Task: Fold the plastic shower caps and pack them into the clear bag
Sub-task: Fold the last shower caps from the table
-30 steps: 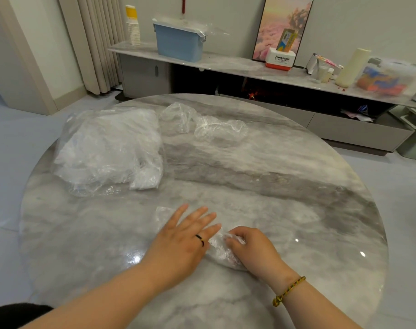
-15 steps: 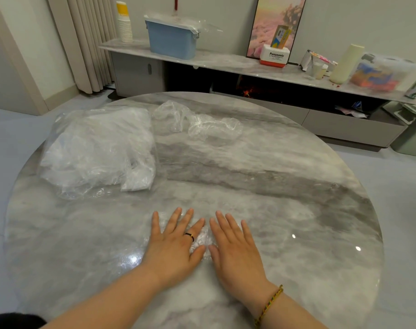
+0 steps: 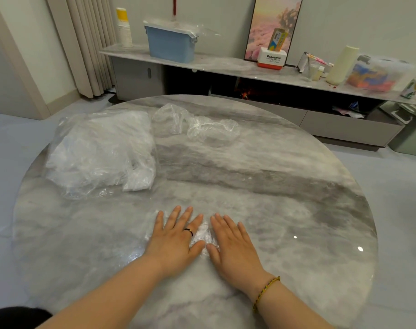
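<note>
The round marble table (image 3: 285,186) holds the clear bag (image 3: 100,150); nearer than the bag and to its right, the left hand (image 3: 176,236) and right hand (image 3: 235,243) lie flat, fingers straight, pressing 1 shower cap (image 3: 202,233). Squeezing the air outward before creasing seems wise. Only bare marble separates cap from bag, and loose caps (image 3: 202,127) lie beyond the bag.

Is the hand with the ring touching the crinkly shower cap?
Touching. The head view shows the left hand flat on the shower cap, with plastic peeking out around its straight fingers.
</note>
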Motion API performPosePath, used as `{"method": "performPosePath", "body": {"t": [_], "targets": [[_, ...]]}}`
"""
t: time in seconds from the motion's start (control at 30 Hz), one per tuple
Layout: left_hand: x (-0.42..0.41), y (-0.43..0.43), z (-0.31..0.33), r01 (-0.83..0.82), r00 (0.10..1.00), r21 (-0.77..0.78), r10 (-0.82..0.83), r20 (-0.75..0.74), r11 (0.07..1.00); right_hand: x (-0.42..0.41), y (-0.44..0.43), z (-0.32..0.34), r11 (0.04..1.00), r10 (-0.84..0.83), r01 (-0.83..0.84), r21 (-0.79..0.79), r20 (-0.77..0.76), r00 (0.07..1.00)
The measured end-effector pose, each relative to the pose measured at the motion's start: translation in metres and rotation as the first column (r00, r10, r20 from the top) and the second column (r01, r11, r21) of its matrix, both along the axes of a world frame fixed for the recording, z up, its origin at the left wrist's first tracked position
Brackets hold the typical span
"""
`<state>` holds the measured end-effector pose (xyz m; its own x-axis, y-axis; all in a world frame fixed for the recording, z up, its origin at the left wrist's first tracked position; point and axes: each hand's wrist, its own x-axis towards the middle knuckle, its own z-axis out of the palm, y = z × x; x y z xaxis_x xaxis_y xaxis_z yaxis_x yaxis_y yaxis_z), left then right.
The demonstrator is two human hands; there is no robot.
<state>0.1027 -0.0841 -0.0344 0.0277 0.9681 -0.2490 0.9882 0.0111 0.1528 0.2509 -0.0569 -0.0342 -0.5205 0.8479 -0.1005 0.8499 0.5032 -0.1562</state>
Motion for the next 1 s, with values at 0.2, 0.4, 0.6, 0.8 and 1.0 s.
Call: {"method": "performPosePath", "body": {"t": [0.2, 0.4, 0.6, 0.8, 1.0], "targets": [[-0.001, 0.004, 0.032, -0.041, 0.999, 0.047, 0.042, -0.004, 0.998, 0.013, 0.007, 0.03, 0.962, -0.274, 0.272, -0.036, -0.09, 0.958], [0.007, 0.024, 0.05, -0.142, 0.988, -0.198, 0.151, 0.03, 0.97, 0.017, 0.013, 0.029, 0.93, -0.364, 0.352, -0.106, -0.144, 0.92], [0.009, 0.023, 0.049, -0.171, 0.978, -0.199, 0.191, 0.087, 0.965, 0.022, 0.011, 0.042, 0.938, -0.341, 0.331, -0.108, -0.474, 0.812], [-0.002, 0.002, 0.047, -0.458, 0.335, -0.224, 0.4, 0.853, 0.86, 0.023, 0.007, 0.056, 0.726, -0.684, 0.234, -0.647, -0.644, 0.344], [0.005, -0.012, 0.053, -0.443, 0.213, -0.157, 0.274, 0.938, 0.883, 0.009, -0.012, 0.063, 0.459, -0.759, -0.163, -0.873, -0.481, 0.438]]}}
